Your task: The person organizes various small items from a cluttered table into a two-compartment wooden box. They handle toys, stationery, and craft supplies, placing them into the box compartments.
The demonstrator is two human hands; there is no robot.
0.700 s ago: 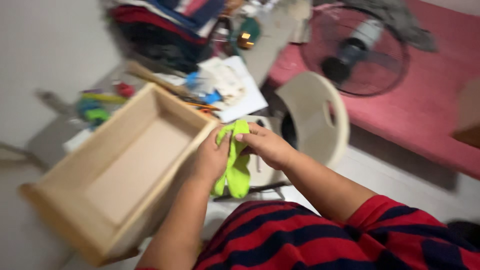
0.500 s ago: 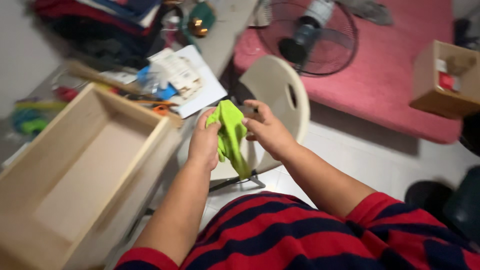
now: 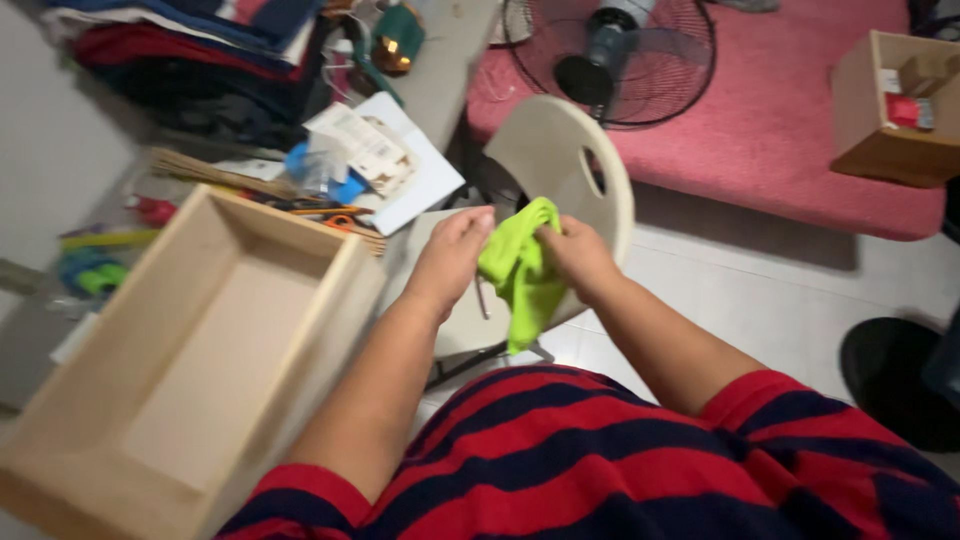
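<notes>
While your left hand (image 3: 450, 255) and right hand (image 3: 578, 255) pinch the green cloth (image 3: 520, 270) at centre frame, it now hangs bunched, no longer stretched upright.

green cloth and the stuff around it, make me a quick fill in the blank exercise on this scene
1. Both hands, the left hand and the right hand, hold a bright ____ cloth.
2. To the left of the hands sits an open, empty ____ box.
3. Beyond the chair, a black ____ stands on the pink mat.
4. The person wears a shirt with red and dark ____.

Missing words: green; wooden; fan; stripes
</notes>
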